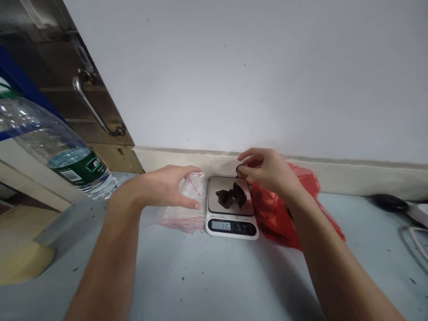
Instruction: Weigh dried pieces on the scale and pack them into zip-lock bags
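A white kitchen scale [214,228] stands on the table, its display showing digits that look like 115. Several dark brown, curled dried pieces [230,196], like dried fungus, lie on its metal plate. My right hand [265,169] pinches another brown dried piece [241,171] above the plate's back right corner. Left of the scale, my left hand [170,187] has thumb and fingers spread apart beside clear zip-lock bags [183,218] with red seal lines. Whether its fingertips touch the bags, I cannot tell. A red plastic bag [274,214] sits right of the scale, partly behind my right forearm.
A large water bottle [76,165] with a green label tilts at the left. A pale yellow rounded thing [26,263] is at the left edge. A black object [389,202] and a white cable [416,240] lie at the right. A white wall [234,89] rises behind the table.
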The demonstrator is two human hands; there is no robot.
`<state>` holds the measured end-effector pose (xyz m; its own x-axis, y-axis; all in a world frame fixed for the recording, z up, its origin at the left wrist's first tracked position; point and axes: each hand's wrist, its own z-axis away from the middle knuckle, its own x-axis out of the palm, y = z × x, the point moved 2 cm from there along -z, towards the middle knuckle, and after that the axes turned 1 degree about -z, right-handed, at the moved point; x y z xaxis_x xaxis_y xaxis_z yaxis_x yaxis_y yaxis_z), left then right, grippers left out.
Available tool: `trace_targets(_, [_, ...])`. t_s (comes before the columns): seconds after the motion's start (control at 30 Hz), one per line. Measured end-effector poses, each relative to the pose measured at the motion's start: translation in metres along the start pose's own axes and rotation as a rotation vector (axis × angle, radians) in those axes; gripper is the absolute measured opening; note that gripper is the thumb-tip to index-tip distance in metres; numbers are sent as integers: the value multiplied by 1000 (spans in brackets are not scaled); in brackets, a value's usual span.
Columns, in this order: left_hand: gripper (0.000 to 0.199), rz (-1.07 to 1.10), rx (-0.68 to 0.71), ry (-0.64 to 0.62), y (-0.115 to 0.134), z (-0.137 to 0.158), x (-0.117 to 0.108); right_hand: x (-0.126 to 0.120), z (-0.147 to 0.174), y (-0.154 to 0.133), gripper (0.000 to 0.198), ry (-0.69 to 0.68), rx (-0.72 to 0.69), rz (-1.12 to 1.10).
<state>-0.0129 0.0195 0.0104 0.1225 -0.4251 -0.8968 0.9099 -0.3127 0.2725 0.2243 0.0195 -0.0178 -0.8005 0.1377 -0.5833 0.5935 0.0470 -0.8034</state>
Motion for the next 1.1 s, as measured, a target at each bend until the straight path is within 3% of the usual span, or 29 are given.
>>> trace_targets(0.2, [83,5,50,15,3,1,0,-3,1,2,16,-17,15,8])
trace_targets(0.4, [87,-16,22,0,1,-1,1,7,-1,6,10,-95,4,70])
trace_targets(0.5, [90,-10,17,-7,-1,-2,2,10,1,2,13,-163,-10,164])
trace_targets(0.67, [89,-12,25,-17,0,-1,2,2,4,0,19,-242,104,365])
trace_targets(0.77, [91,-20,1,-22,1,-1,2,0,6,3,4,-220,103,405])
trace_targets(0.87, [89,-29,7,-25,2,-1,2,11,9,5,47,-269,95,418])
trace_targets(0.93, [87,-33,15,-28,3,-2,3,25,13,3,63,-348,78,488])
trace_targets(1.0, [88,-37,15,-39,3,-3,4,38,15,0,57,-382,59,589])
trace_targets(1.1, [94,-29,34,-49,3,-6,7,49,14,-3,30,-367,45,636])
